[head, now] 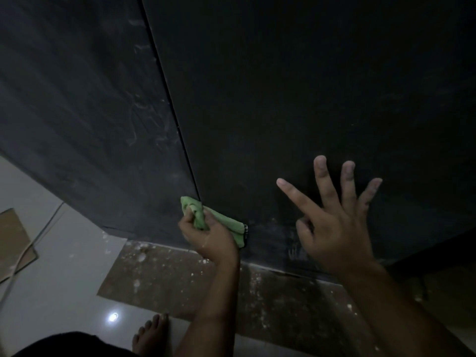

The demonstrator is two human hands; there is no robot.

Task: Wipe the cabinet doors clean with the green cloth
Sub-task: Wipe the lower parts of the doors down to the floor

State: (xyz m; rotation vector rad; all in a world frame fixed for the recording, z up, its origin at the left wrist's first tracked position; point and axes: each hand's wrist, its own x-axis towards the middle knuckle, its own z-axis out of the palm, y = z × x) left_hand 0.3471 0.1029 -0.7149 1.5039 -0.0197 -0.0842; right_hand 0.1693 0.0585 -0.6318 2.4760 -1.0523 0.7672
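Observation:
Two black cabinet doors fill the view, the left door (90, 104) streaked with pale smears, the right door (296, 86) darker and plainer, with a thin seam between them. My left hand (206, 235) grips a bunched green cloth (224, 222) and holds it against the bottom of the seam, low on the doors. My right hand (337, 217) is spread with straight fingers in front of the right door, near its lower part; whether the fingertips touch the door is not clear.
Below the doors lies a brown, white-speckled board (257, 287) on pale floor tiles (64, 253). A cardboard piece (13, 235) and a thin cable (31, 248) lie at the left. My bare foot (149, 336) stands on the tiles.

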